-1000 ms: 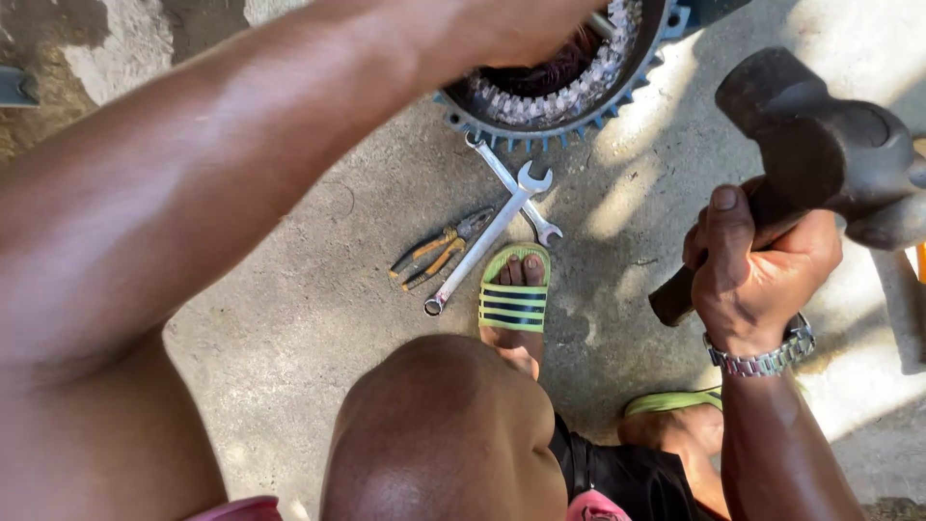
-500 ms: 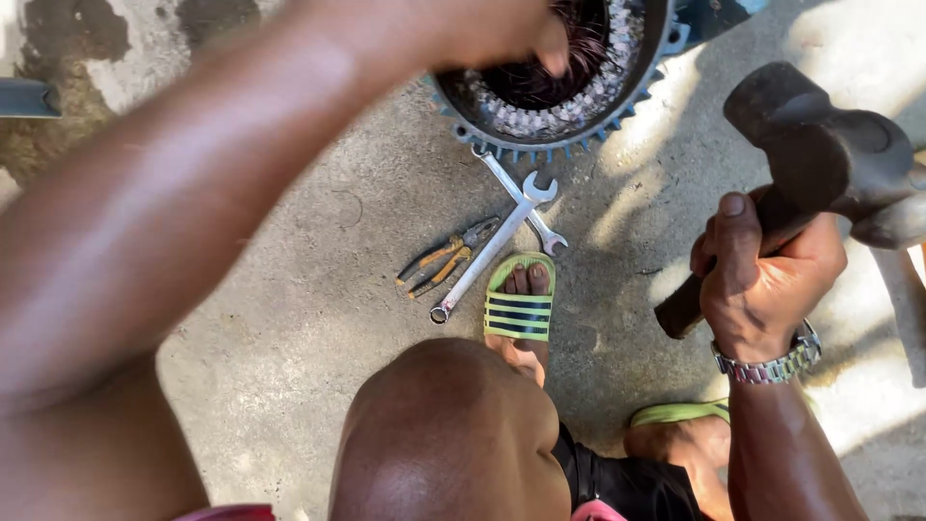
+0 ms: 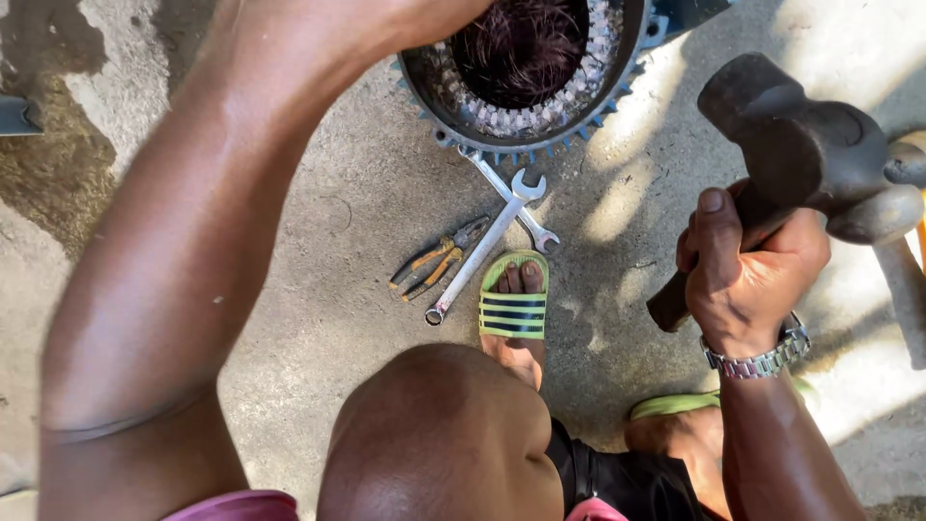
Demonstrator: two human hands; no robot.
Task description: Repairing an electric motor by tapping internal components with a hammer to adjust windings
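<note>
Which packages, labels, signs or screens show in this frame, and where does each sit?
None show: no package, label, sign or screen.
Right hand: its grip is shut on a dark hammer.
Left hand: at the top edge, over the round motor housing; its grip is out of view.
Concrete floor: two crossed spanners and pliers.

Over the last second your view slid downward, so the finned motor housing (image 3: 526, 72) came further into the top of the frame and more of its dark windings showed. Your right hand (image 3: 748, 275) shifted slightly left and lower with the hammer (image 3: 786, 154), keeping its closed grip on the handle. Your left hand drew out past the top edge, leaving only the forearm visible.
</note>
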